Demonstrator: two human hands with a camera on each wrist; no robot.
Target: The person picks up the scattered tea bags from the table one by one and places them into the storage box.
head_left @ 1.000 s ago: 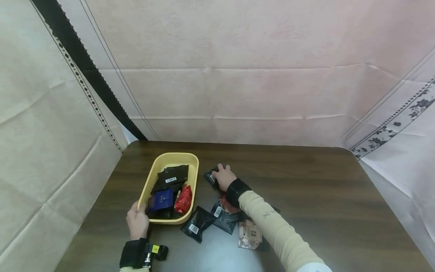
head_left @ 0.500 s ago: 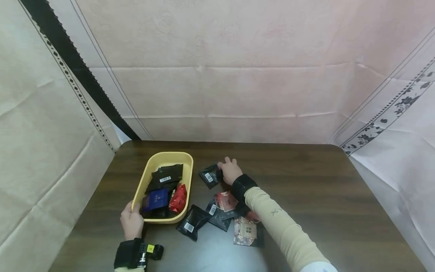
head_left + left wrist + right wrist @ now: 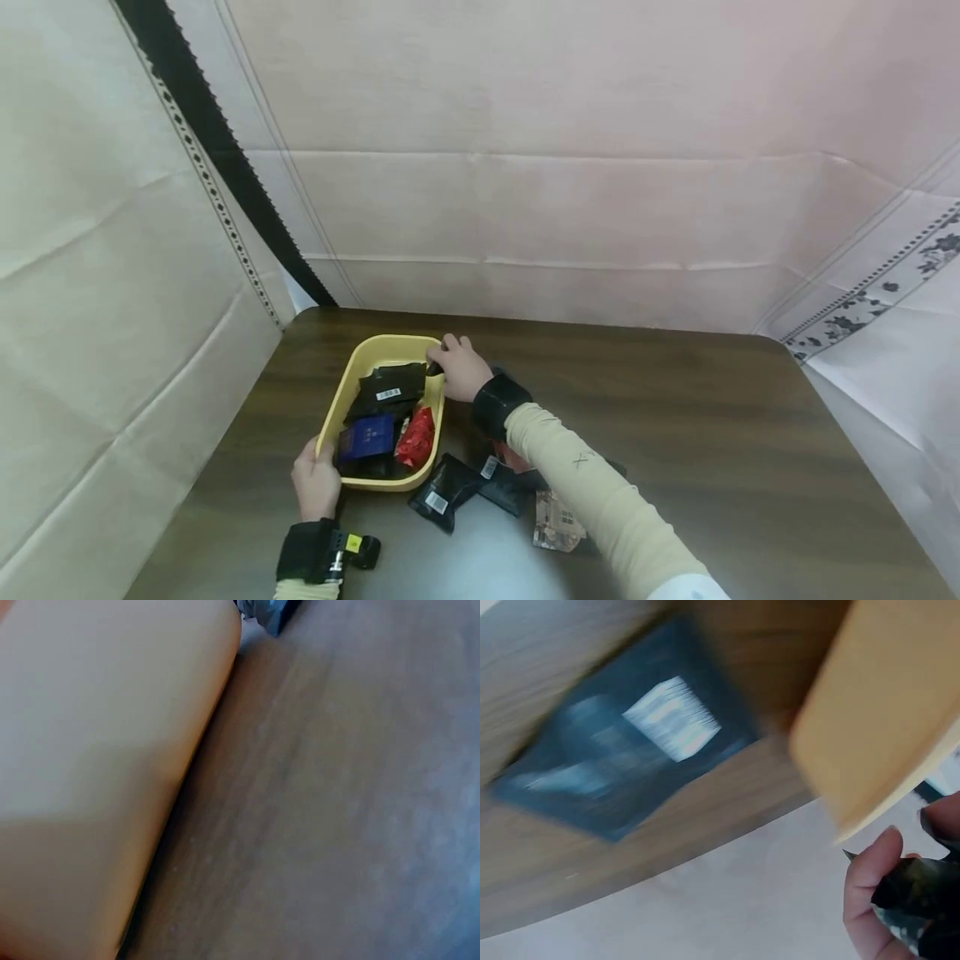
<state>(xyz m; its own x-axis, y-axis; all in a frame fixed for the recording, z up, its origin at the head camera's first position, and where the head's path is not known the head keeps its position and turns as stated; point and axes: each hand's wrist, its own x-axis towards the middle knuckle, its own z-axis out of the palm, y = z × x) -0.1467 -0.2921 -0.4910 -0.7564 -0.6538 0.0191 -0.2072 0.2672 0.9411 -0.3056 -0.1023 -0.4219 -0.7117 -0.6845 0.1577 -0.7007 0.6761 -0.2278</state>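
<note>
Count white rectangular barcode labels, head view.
3: on a black packet in the yellow plastic tray, a glossy black packet by its near right corner, and the dark packet right of that. The cream right sleeve may hide more.

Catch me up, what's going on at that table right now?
A person's left hand grips the yellow bin at its near left side. Their right hand holds a dark packet at the bin's right rim, toward the far end. Black packets, a blue packet and a red packet lie inside; more packets lie on the table, partly hidden by the right arm.
</note>
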